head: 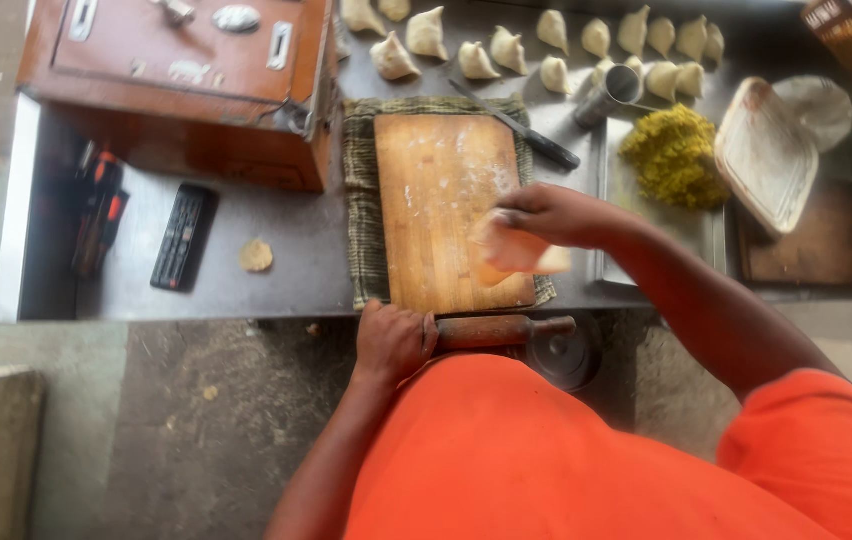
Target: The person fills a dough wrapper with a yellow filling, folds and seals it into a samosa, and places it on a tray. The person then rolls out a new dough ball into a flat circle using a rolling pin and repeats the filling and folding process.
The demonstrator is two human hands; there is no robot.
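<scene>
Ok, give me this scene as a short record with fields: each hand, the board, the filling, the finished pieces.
left hand: grips one end of the wooden rolling pin at the table's near edge
right hand: holds a thin dough sheet over the board
cutting board: wooden, floury, on a green cloth
filling: yellow-green heap on a metal tray
dumplings: folded, in rows at the far side
knife: beside the board

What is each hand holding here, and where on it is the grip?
Left hand grips the wooden rolling pin at its left end. Right hand holds a thin dough sheet by its upper edge.
</scene>
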